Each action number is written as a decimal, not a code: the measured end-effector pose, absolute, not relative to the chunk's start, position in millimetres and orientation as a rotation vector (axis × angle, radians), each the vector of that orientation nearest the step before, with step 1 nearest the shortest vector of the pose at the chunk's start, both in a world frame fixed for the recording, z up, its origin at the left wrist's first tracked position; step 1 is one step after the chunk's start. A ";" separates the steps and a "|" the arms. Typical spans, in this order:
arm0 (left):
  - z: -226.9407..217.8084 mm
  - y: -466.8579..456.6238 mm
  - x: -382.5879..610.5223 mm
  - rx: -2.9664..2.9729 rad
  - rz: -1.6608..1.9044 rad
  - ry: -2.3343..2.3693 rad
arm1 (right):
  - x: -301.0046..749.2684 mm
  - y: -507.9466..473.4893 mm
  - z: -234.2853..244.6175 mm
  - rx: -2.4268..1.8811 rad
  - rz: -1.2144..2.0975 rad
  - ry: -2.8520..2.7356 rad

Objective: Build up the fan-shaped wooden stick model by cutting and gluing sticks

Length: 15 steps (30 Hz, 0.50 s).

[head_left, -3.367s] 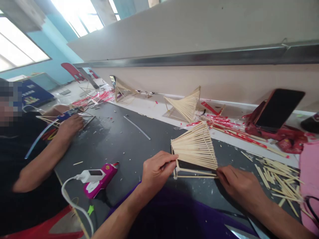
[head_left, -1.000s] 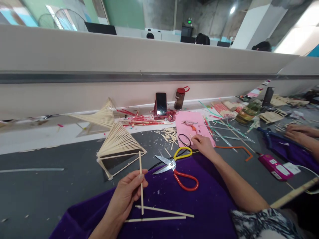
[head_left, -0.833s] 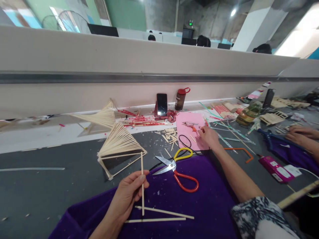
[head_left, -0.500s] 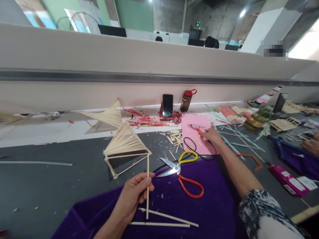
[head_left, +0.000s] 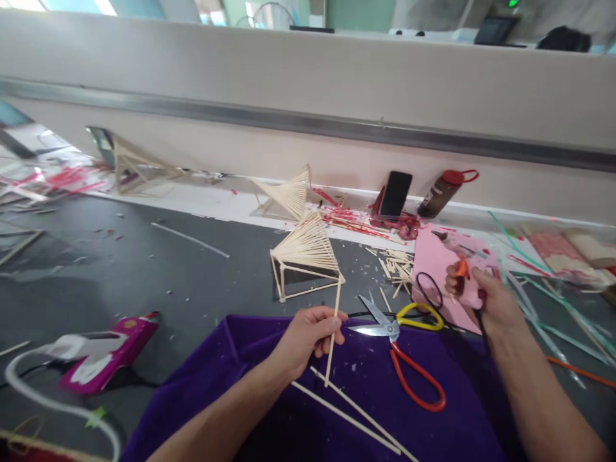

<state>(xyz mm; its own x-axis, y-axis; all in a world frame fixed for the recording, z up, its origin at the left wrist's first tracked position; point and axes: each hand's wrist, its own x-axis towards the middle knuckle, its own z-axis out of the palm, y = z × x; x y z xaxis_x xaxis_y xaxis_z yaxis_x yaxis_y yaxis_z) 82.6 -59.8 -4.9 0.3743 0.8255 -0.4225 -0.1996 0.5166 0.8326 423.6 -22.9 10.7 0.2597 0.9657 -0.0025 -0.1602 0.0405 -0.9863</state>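
Observation:
Between its thumb and fingers, my left hand (head_left: 310, 337) pinches a thin wooden stick (head_left: 333, 343). The stick's far end appears to meet the near right corner of a fan-shaped wooden stick model (head_left: 312, 250). My right hand (head_left: 491, 295) is wrapped round the grip of a hot glue gun (head_left: 457, 247) with an orange trigger, held over the pink sheet (head_left: 426, 256). Opened scissors (head_left: 392, 328) with one yellow and one red handle lie between my hands. Two loose sticks (head_left: 351, 410) rest on the purple cloth (head_left: 231, 385) below my left hand.
Short cut sticks (head_left: 397, 266) lie beside the pink sheet. Behind stand a second stick model (head_left: 289, 192), a phone (head_left: 396, 196) and a brown bottle (head_left: 440, 192) with a red lid. A magenta power strip (head_left: 110, 356) sits at left. Plastic strips (head_left: 548, 321) lie at right.
My right hand has picked the glue gun up off the pink sheet and closed round its grip. The view has swung left. My left hand still pinches the stick.

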 end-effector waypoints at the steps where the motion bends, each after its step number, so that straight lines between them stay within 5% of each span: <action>1: -5.5 -59.7 82.0 0.775 0.750 0.962 | 411.6 -27.9 13.8 -1.166 1.136 -0.910; 8: -8.3 -59.5 79.9 0.825 0.737 0.943 | 340.4 -57.9 12.6 -1.064 1.558 -0.957; 15: -12.4 -57.0 80.4 0.827 0.734 0.964 | 333.1 -46.9 3.3 -1.069 1.566 -0.939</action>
<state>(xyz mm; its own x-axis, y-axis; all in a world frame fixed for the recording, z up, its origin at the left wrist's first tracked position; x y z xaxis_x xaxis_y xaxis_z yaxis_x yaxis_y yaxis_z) 80.4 -57.0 -12.4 0.3880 0.8300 -0.4007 -0.1655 0.4904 0.8556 333.1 -46.9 3.3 -0.1308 0.9734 -0.1880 -0.2927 -0.2191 -0.9308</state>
